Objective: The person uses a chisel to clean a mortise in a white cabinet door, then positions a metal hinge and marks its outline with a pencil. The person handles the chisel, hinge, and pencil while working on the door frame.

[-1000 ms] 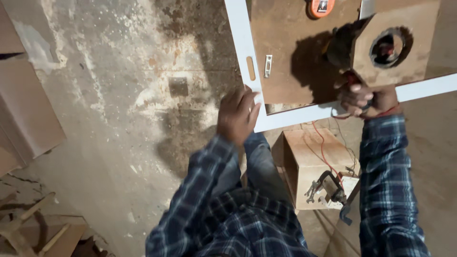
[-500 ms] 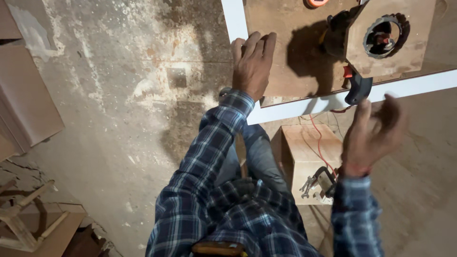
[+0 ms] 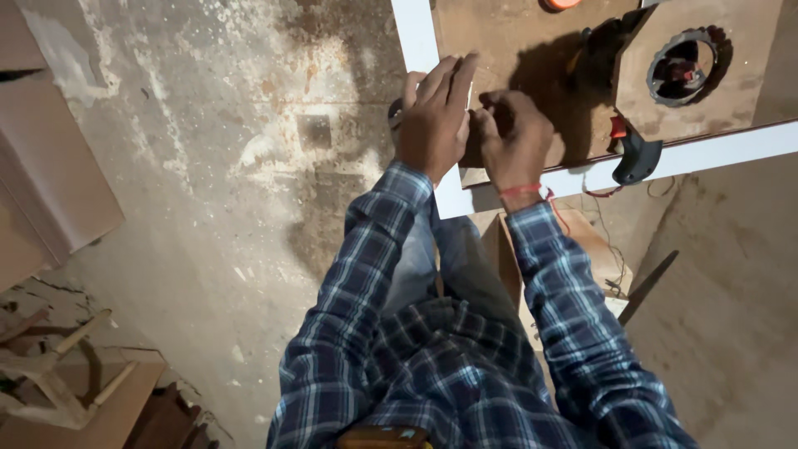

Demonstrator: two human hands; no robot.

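A brown board edged with a white frame is laid flat above the concrete floor, so its corner can be worked from above. A router in a wooden base is parked on it, clear of the hands. The left hand is pressed flat over the frame edge, seemingly steadying it. The right hand is curled beside it; what its grip holds cannot be told.

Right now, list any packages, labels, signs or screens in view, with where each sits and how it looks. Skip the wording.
Open brown cardboard box: on the floor under the white-edged board, right of the person's legs; rectangular, wires trailing by it.
Round orange object: at the top edge on the brown panel; cut off, cannot tell if it bears a label.
Signs or screens: none visible.
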